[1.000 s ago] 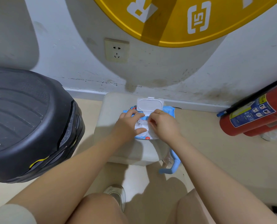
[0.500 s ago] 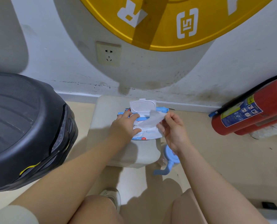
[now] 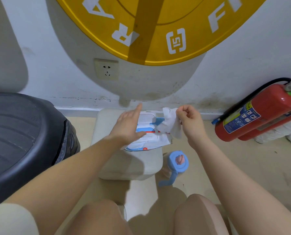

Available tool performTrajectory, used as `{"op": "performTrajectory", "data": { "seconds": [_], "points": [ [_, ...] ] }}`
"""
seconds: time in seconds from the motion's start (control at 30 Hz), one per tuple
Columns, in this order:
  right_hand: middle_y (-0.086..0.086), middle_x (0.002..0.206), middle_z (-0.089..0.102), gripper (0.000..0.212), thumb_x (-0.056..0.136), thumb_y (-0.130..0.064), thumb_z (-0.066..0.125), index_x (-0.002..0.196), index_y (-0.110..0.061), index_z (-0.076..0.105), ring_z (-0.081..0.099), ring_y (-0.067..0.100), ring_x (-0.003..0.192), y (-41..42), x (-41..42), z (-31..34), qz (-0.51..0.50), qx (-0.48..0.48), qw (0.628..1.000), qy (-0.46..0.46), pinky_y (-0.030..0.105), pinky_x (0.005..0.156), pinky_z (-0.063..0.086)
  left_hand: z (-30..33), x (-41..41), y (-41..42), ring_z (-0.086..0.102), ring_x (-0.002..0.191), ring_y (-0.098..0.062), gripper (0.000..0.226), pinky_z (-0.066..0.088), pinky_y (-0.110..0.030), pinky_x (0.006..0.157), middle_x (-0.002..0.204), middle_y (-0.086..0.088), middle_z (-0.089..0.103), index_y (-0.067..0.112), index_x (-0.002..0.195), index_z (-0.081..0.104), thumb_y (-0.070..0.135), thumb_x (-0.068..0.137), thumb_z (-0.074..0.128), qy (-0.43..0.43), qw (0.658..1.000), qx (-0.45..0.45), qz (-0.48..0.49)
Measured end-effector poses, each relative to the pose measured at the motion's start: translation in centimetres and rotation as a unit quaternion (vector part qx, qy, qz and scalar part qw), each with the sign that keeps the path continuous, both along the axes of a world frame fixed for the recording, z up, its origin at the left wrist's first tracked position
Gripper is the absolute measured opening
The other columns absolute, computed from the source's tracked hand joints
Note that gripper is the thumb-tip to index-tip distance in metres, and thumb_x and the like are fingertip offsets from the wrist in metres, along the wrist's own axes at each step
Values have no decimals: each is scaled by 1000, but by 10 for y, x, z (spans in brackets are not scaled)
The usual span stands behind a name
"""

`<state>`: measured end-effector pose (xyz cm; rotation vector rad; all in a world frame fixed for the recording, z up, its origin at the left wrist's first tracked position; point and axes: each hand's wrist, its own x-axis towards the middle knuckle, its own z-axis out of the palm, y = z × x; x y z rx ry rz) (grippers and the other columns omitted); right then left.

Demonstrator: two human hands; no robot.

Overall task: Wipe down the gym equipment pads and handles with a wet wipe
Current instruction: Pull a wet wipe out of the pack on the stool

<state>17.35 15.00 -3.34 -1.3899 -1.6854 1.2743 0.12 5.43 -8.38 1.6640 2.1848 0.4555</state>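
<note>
A blue-and-white pack of wet wipes lies on a low cream padded stool by the wall, its white flip lid standing open. My left hand lies flat over the pack, fingers straight and index finger reaching toward the lid. Above the pack's right side, my right hand pinches a crumpled white wet wipe that hangs free of the pack.
A large black rubber tyre-like piece of gym gear fills the left. A red fire extinguisher leans at the right wall. A blue-lidded bottle stands on the floor beside the stool. A yellow round sign and socket are on the wall.
My right hand pulled the wipe out of the pack and lifted it up to the right. My left hand straightened its fingers over the pack and reached toward the lid.
</note>
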Motion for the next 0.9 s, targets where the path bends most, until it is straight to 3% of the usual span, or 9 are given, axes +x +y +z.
{"op": "performTrajectory", "data": {
  "seconds": [0.1,0.17,0.23,0.4,0.47,0.53,0.67,0.77,0.9],
  "points": [
    [-2,66,44,12,93,-10,48,81,-12,51,38,7,59,0,1,-4,-9,14,1000,16,21,56,34,-6,1,-7,44,126,-25,58,34,-33,103,139,-6,45,16,143,34,38,90,47,35,996,29,-71],
    [-2,62,41,18,93,-9,49,77,-17,50,34,7,55,0,2,-6,-6,20,999,35,19,53,32,-15,4,-17,65,96,-27,43,54,-35,75,111,-9,65,12,114,63,34,84,42,66,988,71,-124],
    [0,59,37,22,92,-8,50,74,-21,49,31,6,50,0,3,-11,13,28,998,46,17,48,29,-37,0,-25,68,81,-26,36,54,-33,52,101,-7,68,11,96,67,32,80,43,114,976,79,-167],
    [1,57,37,23,91,-4,51,76,-22,51,30,5,49,-6,6,-8,67,59,996,13,15,47,28,-41,8,-22,44,124,-23,39,41,-31,71,142,1,39,14,129,43,17,91,39,141,970,-97,-172],
    [-2,61,43,18,90,-2,51,79,-16,53,35,3,53,-13,10,11,93,58,994,-13,13,51,31,-12,8,-12,42,128,-24,43,43,-34,87,146,-2,37,14,136,38,16,93,38,84,965,-182,-172],
    [-5,63,47,13,90,0,52,81,-10,55,39,-1,53,-23,14,45,123,34,992,-26,10,53,33,41,6,-5,45,128,-24,49,37,-33,103,143,-6,44,16,140,37,12,92,44,-67,976,-185,-95],
    [-7,62,46,16,90,1,53,79,-11,55,41,-5,52,-32,25,134,137,10,990,-27,8,54,33,183,15,0,57,99,-1,29,45,-15,86,110,5,62,23,113,59,21,85,64,-349,935,-64,-7],
    [-8,61,44,22,90,1,53,76,-16,55,39,-5,52,-41,29,206,123,-8,992,-16,9,53,33,270,27,-14,55,68,12,6,40,-5,67,82,8,63,20,85,63,14,84,64,-330,943,-38,-27],
    [-6,60,38,27,93,-3,49,74,-22,51,34,-1,51,-61,37,293,134,-30,991,-8,13,51,30,356,44,-42,51,62,-6,12,39,-15,61,68,2,58,17,73,60,15,78,71,-349,935,-60,17]
  ]
}}
